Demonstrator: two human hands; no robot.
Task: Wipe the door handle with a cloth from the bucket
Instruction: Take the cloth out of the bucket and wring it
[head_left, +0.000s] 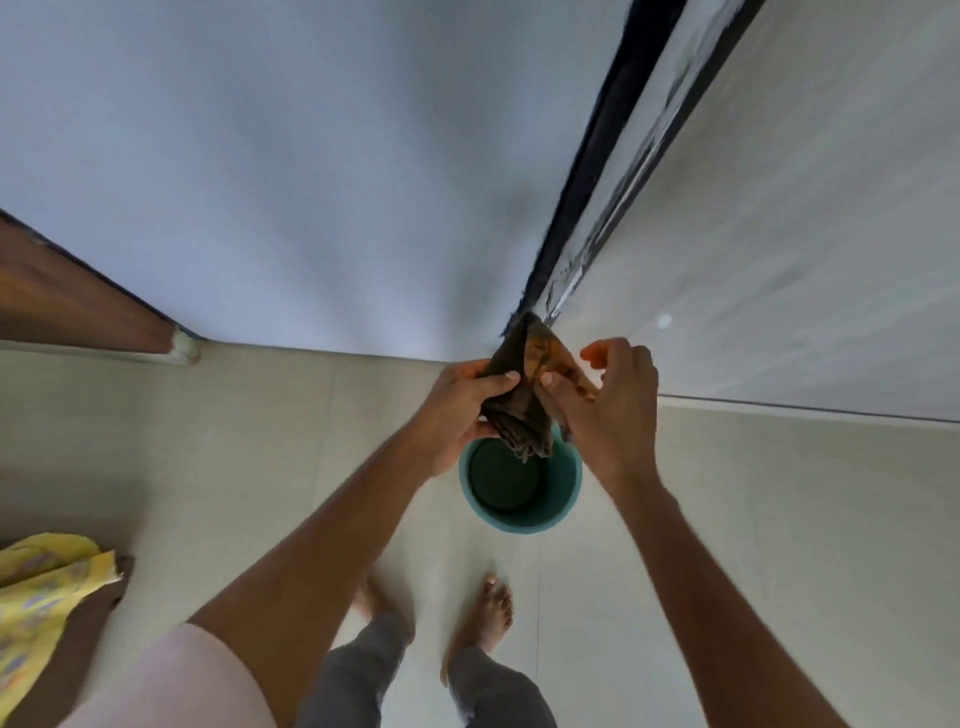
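A dark brown cloth (519, 410) with an orange patch hangs bunched between both hands, just above a teal bucket (563, 499) that stands on the pale tiled floor. My left hand (457, 410) grips the cloth's left side with thumb on top. My right hand (608, 405) pinches its right side, with the outer fingers spread. The cloth's lower end dangles over the bucket's far rim. A white door (805, 234) with a dark edge strip stands at the right. No door handle is in view.
A pale wall (311, 182) faces me. A brown wooden frame (78, 296) stands at the left. My bare feet (483, 613) are just behind the bucket. Another person's leg and yellow garment (47, 592) are at the lower left.
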